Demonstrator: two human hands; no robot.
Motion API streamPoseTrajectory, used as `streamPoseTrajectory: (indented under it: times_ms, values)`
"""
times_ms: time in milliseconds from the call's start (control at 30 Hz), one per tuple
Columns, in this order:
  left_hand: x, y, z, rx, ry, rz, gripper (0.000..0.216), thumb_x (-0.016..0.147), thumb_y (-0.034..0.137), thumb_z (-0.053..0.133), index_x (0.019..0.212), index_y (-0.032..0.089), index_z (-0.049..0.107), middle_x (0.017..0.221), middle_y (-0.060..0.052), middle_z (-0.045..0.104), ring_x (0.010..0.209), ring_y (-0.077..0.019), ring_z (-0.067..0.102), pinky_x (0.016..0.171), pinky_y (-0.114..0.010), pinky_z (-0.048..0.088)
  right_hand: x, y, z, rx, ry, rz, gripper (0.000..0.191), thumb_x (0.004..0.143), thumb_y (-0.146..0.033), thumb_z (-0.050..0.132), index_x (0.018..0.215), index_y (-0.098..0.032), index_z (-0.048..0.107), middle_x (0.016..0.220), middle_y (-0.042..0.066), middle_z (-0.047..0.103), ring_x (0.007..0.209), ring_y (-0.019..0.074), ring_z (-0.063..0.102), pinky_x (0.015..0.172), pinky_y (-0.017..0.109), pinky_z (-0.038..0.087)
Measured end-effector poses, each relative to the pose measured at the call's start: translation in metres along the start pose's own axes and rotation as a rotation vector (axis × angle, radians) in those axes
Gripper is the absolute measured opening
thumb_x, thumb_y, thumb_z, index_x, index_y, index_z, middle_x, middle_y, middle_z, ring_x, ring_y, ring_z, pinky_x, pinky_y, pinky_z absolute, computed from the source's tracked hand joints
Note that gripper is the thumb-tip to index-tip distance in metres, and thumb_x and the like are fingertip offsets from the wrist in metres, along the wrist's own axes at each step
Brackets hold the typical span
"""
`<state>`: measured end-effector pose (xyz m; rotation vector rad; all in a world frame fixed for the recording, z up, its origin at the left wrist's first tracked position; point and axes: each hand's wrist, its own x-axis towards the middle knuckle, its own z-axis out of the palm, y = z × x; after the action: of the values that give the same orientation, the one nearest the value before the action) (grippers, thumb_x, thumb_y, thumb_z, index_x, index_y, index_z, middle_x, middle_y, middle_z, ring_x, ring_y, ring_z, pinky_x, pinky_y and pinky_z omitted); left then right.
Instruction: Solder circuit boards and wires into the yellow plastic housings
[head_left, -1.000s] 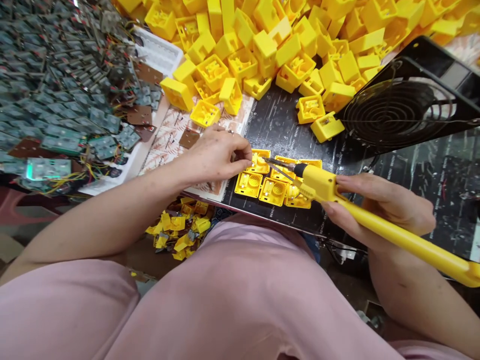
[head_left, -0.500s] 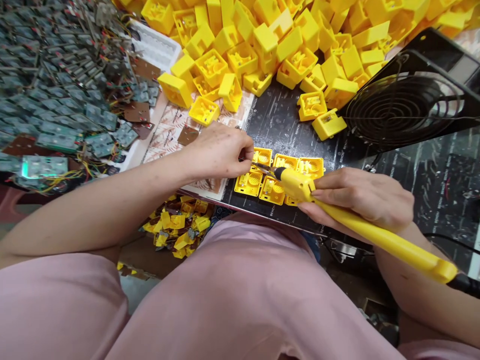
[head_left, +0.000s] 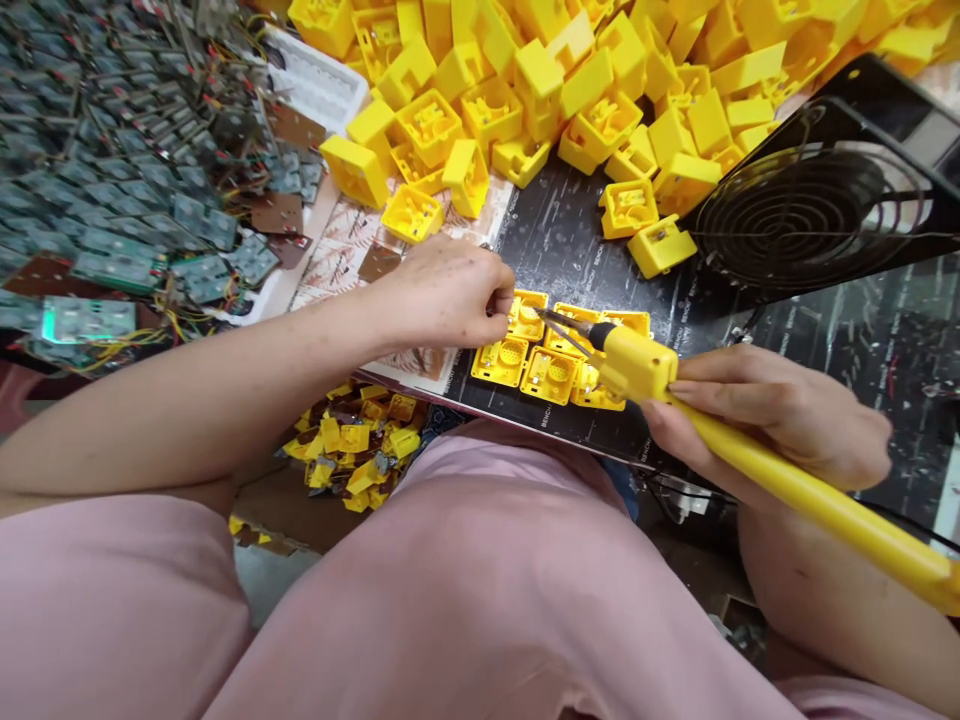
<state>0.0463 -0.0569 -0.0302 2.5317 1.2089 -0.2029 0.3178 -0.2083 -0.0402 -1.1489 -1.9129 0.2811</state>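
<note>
My right hand (head_left: 772, 405) is wrapped round the long handle of a yellow soldering iron (head_left: 637, 360). Its dark tip points left, over the small open yellow casings (head_left: 551, 375) that lie in two rows near the bench edge. Metal contacts show inside several casings. My left hand (head_left: 465, 295) is closed in a pinch beside the upper left casing. Whatever its fingertips hold, if anything, is hidden. The iron's tip is a short way right of those fingers and covers part of the casings on the right.
A heap of yellow casings (head_left: 487, 110) covers the back. Green circuit boards (head_left: 112, 255) with wires pile up at left beside a white tray (head_left: 322, 85). A black fan (head_left: 795, 215) stands at right. Below the bench edge is a box of yellow parts (head_left: 356, 440).
My right hand has drawn the soldering iron to the right, so its tip is farther from my left fingers. My left hand stays pinched at nearly the same spot.
</note>
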Motion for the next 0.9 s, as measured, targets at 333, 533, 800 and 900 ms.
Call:
streamPoseTrajectory:
  times_ms: [333, 533, 800, 900]
  values:
    - [0.0, 0.005, 0.0, 0.013, -0.03, -0.016, 0.007, 0.084, 0.025, 0.072, 0.086, 0.023, 0.078, 0.084, 0.002, 0.074, 0.106, -0.0288, 0.08, 0.103, -0.039, 0.058, -0.027, -0.006, 0.036, -0.018, 0.511, 0.063, 0.061, 0.084, -0.021, 0.099, 0.141, -0.034, 0.081, 0.115, 0.004, 0.087, 0.068, 0.0196, 0.081, 0.074, 0.031, 0.075]
    - [-0.038, -0.01, -0.037, -0.167, 0.401, -0.174, 0.038, 0.109, 0.038, 0.061, 0.139, 0.019, 0.075, 0.14, -0.006, 0.08, 0.124, -0.0233, 0.074, 0.112, -0.036, 0.058, -0.039, 0.015, 0.028, -0.091, 0.619, 0.044, 0.056, 0.076, -0.024, 0.105, 0.128, -0.035, 0.088, 0.091, 0.001, 0.087, 0.058, 0.0182, 0.076, 0.057, 0.025, 0.066]
    - [-0.088, -0.093, 0.018, 0.105, 0.507, -0.231, 0.034, 0.108, 0.038, 0.056, 0.111, 0.024, 0.088, 0.111, -0.006, 0.088, 0.101, -0.0264, 0.078, 0.093, -0.046, 0.06, -0.046, 0.011, 0.027, -0.024, 0.555, 0.176, 0.045, 0.082, -0.027, 0.1, 0.124, -0.039, 0.088, 0.095, -0.001, 0.088, 0.068, 0.018, 0.078, 0.06, 0.029, 0.062]
    - [-0.085, -0.103, 0.042, 0.221, 0.538, -0.184, 0.033, 0.108, 0.032, 0.059, 0.124, 0.025, 0.086, 0.111, -0.009, 0.088, 0.1, -0.0271, 0.077, 0.087, -0.045, 0.06, -0.046, 0.01, 0.027, -0.025, 0.538, 0.139, 0.048, 0.081, -0.025, 0.101, 0.125, -0.039, 0.088, 0.096, -0.002, 0.088, 0.067, 0.014, 0.076, 0.063, 0.024, 0.061]
